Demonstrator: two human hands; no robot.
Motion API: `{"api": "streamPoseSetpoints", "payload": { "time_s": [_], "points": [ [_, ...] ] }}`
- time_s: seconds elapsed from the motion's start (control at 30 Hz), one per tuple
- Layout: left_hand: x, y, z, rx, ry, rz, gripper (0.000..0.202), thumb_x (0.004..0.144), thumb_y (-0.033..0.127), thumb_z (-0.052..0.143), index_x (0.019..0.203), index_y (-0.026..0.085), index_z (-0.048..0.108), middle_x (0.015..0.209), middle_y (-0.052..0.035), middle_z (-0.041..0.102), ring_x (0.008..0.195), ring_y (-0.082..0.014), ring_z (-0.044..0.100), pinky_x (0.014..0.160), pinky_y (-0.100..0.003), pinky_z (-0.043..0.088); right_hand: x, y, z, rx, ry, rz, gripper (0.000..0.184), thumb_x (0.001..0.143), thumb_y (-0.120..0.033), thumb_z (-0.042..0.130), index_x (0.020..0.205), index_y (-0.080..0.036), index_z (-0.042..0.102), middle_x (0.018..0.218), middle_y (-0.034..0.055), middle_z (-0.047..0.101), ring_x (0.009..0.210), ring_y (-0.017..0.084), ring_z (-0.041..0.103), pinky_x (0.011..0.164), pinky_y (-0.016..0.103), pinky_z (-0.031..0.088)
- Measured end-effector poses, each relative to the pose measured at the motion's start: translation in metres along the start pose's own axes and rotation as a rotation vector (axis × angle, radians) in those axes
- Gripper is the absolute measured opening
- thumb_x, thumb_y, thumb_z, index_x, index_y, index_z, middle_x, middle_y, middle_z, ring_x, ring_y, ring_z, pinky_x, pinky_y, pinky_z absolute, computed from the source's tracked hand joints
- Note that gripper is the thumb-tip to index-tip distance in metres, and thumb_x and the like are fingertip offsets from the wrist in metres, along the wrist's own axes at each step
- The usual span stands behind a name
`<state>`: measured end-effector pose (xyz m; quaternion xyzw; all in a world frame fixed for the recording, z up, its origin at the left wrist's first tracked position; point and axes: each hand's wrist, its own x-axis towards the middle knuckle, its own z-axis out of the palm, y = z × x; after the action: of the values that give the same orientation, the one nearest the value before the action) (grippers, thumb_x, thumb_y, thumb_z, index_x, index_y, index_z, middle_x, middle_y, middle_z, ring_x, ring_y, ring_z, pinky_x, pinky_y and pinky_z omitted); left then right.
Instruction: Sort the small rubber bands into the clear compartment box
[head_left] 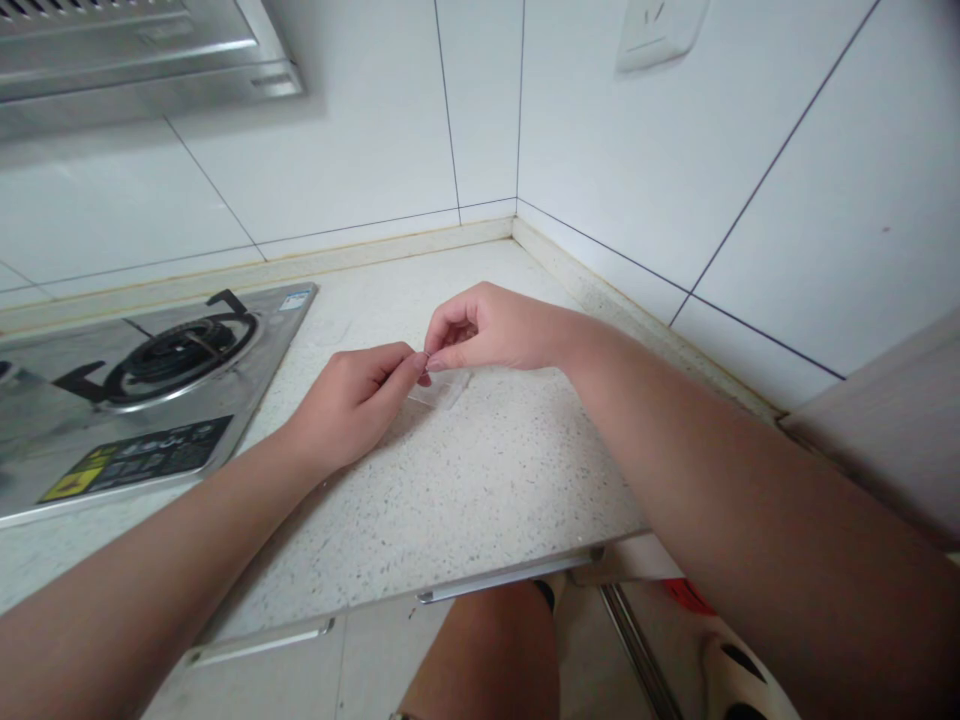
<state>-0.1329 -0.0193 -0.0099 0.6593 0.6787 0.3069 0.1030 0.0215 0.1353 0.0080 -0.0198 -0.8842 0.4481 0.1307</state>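
Observation:
A small clear plastic piece hangs just above the speckled countertop, near the corner of the tiled walls. My left hand pinches its left edge between thumb and fingers. My right hand comes in from the right and pinches the same piece at its top, fingers curled. The two hands' fingertips meet over the piece. Whether it is a bag, a film or a flat tile I cannot make out.
A steel gas hob with a black burner grate sits at the left. A range hood hangs above it. A wall socket is on the right wall. Cabinet handles line the counter's front edge.

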Motion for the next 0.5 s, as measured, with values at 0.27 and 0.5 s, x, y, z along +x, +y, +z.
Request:
{"api": "streamPoseSetpoints", "payload": {
  "time_s": [0.27,0.5],
  "points": [
    [-0.001,0.002,-0.003,0.046,0.038,0.026,0.038,0.098,0.042,0.042,0.081,0.02,0.068,0.056,0.0028,0.052,0.055,-0.0118,0.048,0.054,-0.026,0.034,-0.002,0.003,-0.005,-0.032,0.092,0.057,0.032,0.079,-0.04,0.068,0.092,-0.011,0.07,0.086,0.0052,0.067,0.076,0.009,0.056,0.07,0.023,0.041],
    [0.007,-0.018,-0.009,0.29,0.197,0.106,0.025,0.094,0.033,0.051,0.111,0.021,0.065,0.101,-0.0067,0.06,0.098,-0.022,0.055,0.087,-0.038,0.046,-0.005,0.026,-0.022,-0.16,0.342,0.199,0.034,0.08,-0.045,0.064,0.091,-0.013,0.069,0.081,0.0036,0.064,0.071,0.008,0.052,0.068,0.024,0.039]
  ]
}}
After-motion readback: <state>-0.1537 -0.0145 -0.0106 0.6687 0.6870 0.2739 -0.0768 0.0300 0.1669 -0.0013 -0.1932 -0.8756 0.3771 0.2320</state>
